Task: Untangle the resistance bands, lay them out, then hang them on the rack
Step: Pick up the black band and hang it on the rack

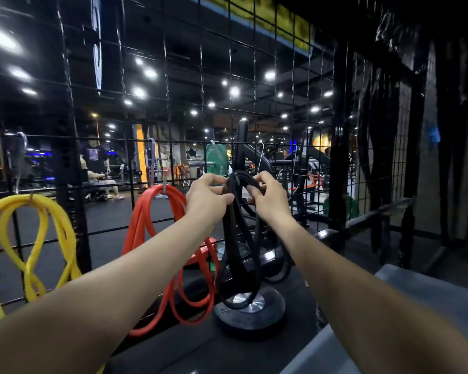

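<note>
A black resistance band (234, 247) hangs in several loops in front of the wire grid rack (276, 109). My left hand (207, 197) and my right hand (268, 197) both pinch its gathered top, close together at chest height against the grid. The loops dangle down to a black weight plate (250, 311). A red band (152, 238) hangs from a hook on the grid just left of my left hand. A yellow band (35, 238) hangs from another hook at the far left.
Beyond the grid, a person sits on a bench (100, 182) among gym machines. A green plate (218, 159) stands behind the grid. A grey surface (430, 298) lies at lower right. Dark posts and hanging black bands (376, 157) fill the right side.
</note>
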Demonstrator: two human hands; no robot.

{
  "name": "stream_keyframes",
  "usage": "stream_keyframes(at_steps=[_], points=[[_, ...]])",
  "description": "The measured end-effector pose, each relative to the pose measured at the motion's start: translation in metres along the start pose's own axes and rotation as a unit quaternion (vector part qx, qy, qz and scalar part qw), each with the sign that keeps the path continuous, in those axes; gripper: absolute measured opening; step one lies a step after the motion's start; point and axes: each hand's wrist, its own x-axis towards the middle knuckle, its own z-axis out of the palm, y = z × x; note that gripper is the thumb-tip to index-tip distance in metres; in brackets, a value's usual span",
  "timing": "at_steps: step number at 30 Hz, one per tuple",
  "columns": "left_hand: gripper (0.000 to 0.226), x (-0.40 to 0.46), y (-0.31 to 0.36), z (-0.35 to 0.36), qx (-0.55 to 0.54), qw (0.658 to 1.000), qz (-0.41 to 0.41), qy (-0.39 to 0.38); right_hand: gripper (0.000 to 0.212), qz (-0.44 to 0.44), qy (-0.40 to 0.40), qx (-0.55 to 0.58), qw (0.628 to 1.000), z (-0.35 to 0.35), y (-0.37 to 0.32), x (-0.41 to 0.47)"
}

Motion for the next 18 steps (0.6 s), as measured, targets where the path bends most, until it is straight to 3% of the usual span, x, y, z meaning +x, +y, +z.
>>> stream_keyframes(at_steps=[4, 8, 18], points=[[0.030, 0.002, 0.004, 0.001, 0.090, 0.996, 0.013, 0.013, 0.003, -0.012, 0.009, -0.085, 0.996, 0.003, 0.001, 0.003], [0.028, -0.002, 0.001, 0.011, 0.165, 0.984, 0.057, 0.043, 0.023, -0.015, 0.035, -0.179, 0.983, 0.004, -0.005, 0.005], [0.032, -0.012, 0.012, 0.025, -0.037, 0.999, 0.000, 0.000, 0.023, 0.011, -0.019, -0.159, 0.987, -0.011, -0.005, 0.008]])
